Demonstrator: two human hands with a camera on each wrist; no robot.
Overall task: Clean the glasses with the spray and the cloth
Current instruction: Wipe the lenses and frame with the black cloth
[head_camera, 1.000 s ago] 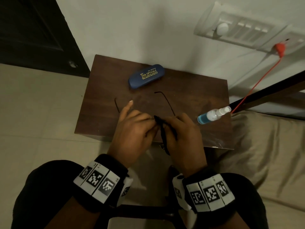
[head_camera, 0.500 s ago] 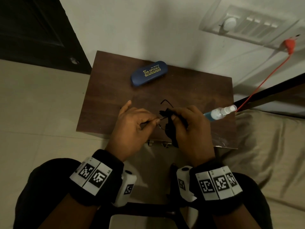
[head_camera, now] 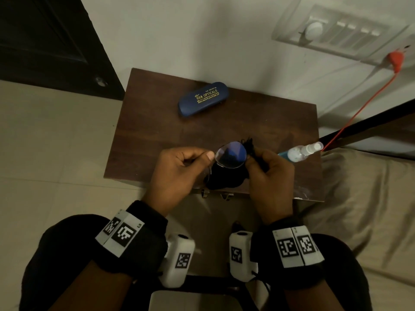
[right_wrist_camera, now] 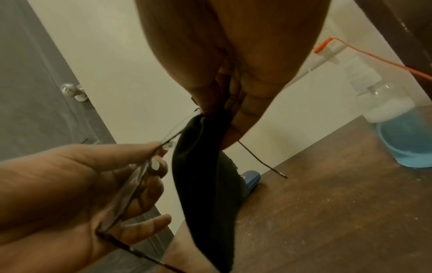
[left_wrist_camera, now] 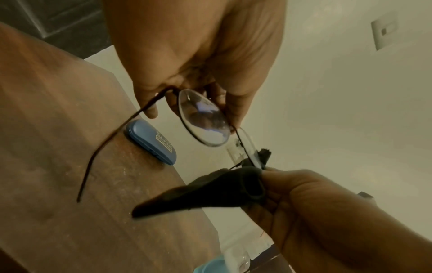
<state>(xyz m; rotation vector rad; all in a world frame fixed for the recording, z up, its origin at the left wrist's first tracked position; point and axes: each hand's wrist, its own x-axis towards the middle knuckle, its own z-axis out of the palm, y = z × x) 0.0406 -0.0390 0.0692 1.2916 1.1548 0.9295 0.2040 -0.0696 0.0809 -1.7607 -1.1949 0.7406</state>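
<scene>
Thin wire and glass are all there is to the glasses (head_camera: 230,154), held above the near edge of the table (head_camera: 157,122) between both hands. The left hand (head_camera: 177,173) pinches the rim of one lens between thumb and fingertips, one temple arm trailing free over the wood. The right hand (head_camera: 270,176) pinches the black cloth (left_wrist_camera: 210,190) folded around the other lens, the rest of the cloth hanging loose below.

The main risk, as I judge it, lies in that two-point hold: rubbing hard at one lens while the other is fixed could twist the thin bridge or bend the frame. The bare left thumb (head_camera: 210,156) sits at the lens rim, so it may smear glass that is meant to be clean. If either pinch slips, the glasses could drop onto the table edge or the floor. The hanging cloth could also snag the free temple arm. The spray bottle (head_camera: 299,150) lies on its side near the right edge of the table and may roll off if nudged.
</scene>
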